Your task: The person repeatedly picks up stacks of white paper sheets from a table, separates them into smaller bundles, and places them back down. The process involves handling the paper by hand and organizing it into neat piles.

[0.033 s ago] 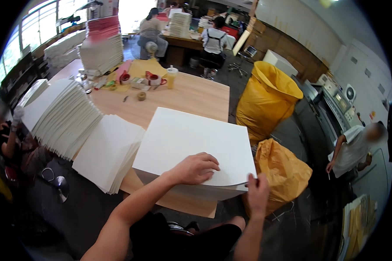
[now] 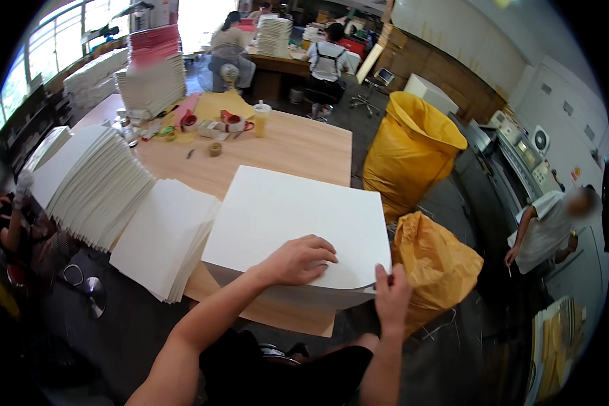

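Note:
A tall stack of large white sheets point(image 2: 298, 216) sits at the near edge of the wooden table, right in front of me. My left hand point(image 2: 299, 260) rests on its top surface near the front edge, fingers loosely bent and holding nothing. At the near right corner, my right hand point(image 2: 391, 295) pinches the edge of the top paper between thumb and fingers, and that corner curls up slightly. How many sheets are in the pinch cannot be made out. Left of this stack lies a lower, fanned pile of white sheets point(image 2: 159, 233).
More fanned paper point(image 2: 95, 183) and a red-topped stack point(image 2: 152, 74) stand to the left. Tape rolls point(image 2: 214, 149) and a drink cup point(image 2: 261, 120) sit on the table point(image 2: 304, 152). Yellow bags point(image 2: 413, 155) are at the right. Several people work nearby.
My right hand has shifted slightly left, and the paper corner it pinches bends up more. My left hand stays on the stack. The whole view has moved a little.

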Motion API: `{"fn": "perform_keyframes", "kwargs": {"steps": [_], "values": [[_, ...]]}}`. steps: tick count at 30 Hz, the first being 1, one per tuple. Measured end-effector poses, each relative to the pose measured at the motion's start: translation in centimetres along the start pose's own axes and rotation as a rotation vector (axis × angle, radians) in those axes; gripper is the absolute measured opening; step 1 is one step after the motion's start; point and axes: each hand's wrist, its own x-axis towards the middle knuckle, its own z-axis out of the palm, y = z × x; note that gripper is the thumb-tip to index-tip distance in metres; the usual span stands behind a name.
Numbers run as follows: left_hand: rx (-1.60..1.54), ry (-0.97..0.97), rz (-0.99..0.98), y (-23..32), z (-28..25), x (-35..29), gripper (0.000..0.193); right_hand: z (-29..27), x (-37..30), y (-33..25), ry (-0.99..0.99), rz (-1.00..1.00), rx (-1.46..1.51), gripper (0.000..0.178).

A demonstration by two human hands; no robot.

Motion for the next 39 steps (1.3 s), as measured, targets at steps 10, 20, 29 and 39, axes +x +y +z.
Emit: {"fn": "perform_keyframes", "kwargs": {"steps": [10, 20, 29, 39], "values": [[0.027, -0.05, -0.011, 0.9, -1.0, 0.2, 0.039, 0.8, 2.3, -2.5, -0.056, 0.317, 0.752, 0.037], [-0.18, -0.069, -0.169, 1.1, -1.7, 0.3, 0.054, 0.2, 2.3, -2.6, -0.084, 0.376, 0.936, 0.038], [-0.001, -0.08, -0.029, 1.4, -1.4, 0.5, 0.042, 0.9, 2.9, -2.9, -0.091, 0.389, 0.877, 0.034], [-0.116, -0.047, -0.154, 1.3, -1.4, 0.4, 0.043, 0.3, 0.2, 0.0, -0.072, 0.331, 0.953, 0.037]]}}
